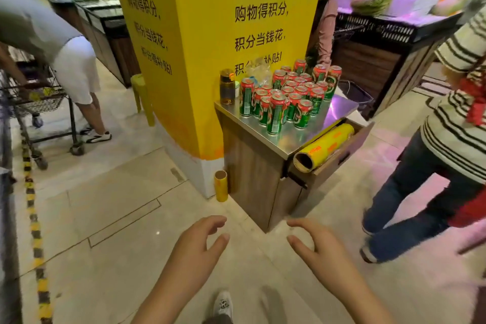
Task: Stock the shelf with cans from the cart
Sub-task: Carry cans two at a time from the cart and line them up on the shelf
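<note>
With the cans (pixel 289 97) as landmark, the left hand (pixel 196 247) and right hand (pixel 319 247) are held well short of them, fingers loosely curved and spread, nothing gripped. Clustered upright on the desk (pixel 265 134), long axes vertical, they are judged rigid, smooth, fairly heavy; sidewalls are best gripped.
</note>
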Available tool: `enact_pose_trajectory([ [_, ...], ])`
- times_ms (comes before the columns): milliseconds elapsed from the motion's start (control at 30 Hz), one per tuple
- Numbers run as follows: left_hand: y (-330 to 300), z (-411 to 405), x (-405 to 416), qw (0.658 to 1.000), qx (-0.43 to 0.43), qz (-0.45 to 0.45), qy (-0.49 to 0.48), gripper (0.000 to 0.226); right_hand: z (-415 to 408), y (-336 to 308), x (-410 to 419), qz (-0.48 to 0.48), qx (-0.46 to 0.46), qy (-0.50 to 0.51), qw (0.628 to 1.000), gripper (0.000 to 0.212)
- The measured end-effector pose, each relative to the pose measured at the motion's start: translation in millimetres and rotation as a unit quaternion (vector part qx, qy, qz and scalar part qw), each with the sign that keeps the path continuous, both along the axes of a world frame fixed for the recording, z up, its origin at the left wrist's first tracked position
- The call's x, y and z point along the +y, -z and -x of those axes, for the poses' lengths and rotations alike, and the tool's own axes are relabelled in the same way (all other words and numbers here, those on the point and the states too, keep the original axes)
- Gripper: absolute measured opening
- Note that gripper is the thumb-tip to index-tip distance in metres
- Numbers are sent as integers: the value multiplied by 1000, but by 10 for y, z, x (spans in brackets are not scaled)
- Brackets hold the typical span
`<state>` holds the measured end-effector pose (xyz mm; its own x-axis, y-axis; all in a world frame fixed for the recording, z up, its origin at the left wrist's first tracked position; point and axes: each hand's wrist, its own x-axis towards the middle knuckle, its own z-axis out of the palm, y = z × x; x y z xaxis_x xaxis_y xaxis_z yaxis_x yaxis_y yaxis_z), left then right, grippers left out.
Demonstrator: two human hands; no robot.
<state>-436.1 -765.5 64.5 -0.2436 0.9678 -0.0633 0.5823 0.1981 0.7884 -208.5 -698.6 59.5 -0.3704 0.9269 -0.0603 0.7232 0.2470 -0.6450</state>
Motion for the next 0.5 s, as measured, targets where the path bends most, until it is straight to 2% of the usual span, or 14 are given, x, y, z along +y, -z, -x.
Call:
enact_pose_trajectory([
  [300,68,555,1699,999,-13,-12,30,21,414,-169,1466,-13,1,57,998,28],
  [500,136,585,2720,998,-29,10,51,26,266,-90,2129,23,4,115,993,29],
])
